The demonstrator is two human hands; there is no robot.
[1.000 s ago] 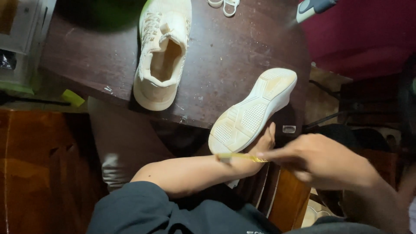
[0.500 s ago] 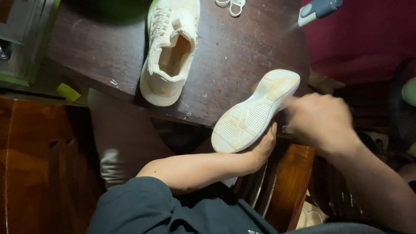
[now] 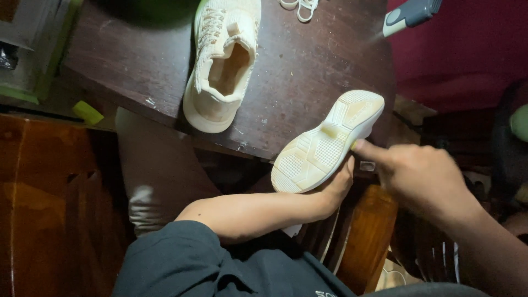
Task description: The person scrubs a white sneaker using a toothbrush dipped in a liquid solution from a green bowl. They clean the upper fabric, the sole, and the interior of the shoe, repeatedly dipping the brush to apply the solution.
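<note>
My left hand (image 3: 336, 186) grips a cream sneaker (image 3: 324, 146) from below and holds it sole-up at the near edge of the dark wooden table (image 3: 308, 66). My right hand (image 3: 421, 176) is just right of it, blurred, with one fingertip touching the sole's right edge. Its other fingers curl away from view, so anything in them is hidden. A second cream sneaker (image 3: 223, 60) stands upright on the table at the back, opening facing up.
White laces (image 3: 300, 8) lie at the table's far edge. A grey and blue tool (image 3: 410, 14) sits at the back right. A yellow-green block (image 3: 87, 111) and a green-edged box (image 3: 33, 49) are on the left. A wooden chair part (image 3: 366, 231) stands below the table.
My right hand, which held a thin yellow strip by my left wrist, has risen to the sole's right edge. The strip is out of sight now. The sole-up sneaker has barely moved.
</note>
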